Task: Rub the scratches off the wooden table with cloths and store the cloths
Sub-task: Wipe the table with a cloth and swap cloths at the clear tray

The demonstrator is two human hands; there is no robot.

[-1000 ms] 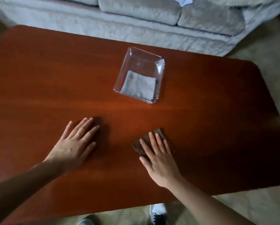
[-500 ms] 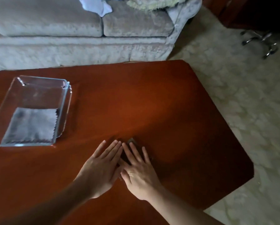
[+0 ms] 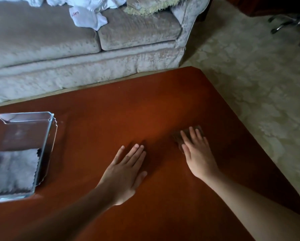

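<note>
at the far left i see a clear, shallow rectangular plastic tray [image 3: 49, 136] sitting on the reddish-brown polished wooden table [image 3: 111, 115], its left side cut off by the frame. inside it, in the near half, lies a flat grey cloth with a zigzag-cut edge [image 3: 11, 171]; the far half of the tray is bare. between the tray's right rim and my left hand [image 3: 126, 169] there is an open strip of tabletop. that hand lies flat, palm down, fingers straight and close together, gripping nothing. right of it comes a short bare gap of wood, then my right hand [image 3: 197, 153], also flat and palm down, fingers spread a little and pressing on a small dark brown cloth [image 3: 177, 136] that shows past the fingertips and on the thumb side; it is pinned under the palm rather than pinched. beyond that hand the wood runs to the table's right edge, which slants from the rounded far corner down toward the near right. past that edge is pale patterned carpet [image 3: 250, 87]. along the far edge stands a light grey upholstered sofa [image 3: 93, 54], close to the table, with crumpled white fabric [image 3: 86, 16] on its seat.
</note>
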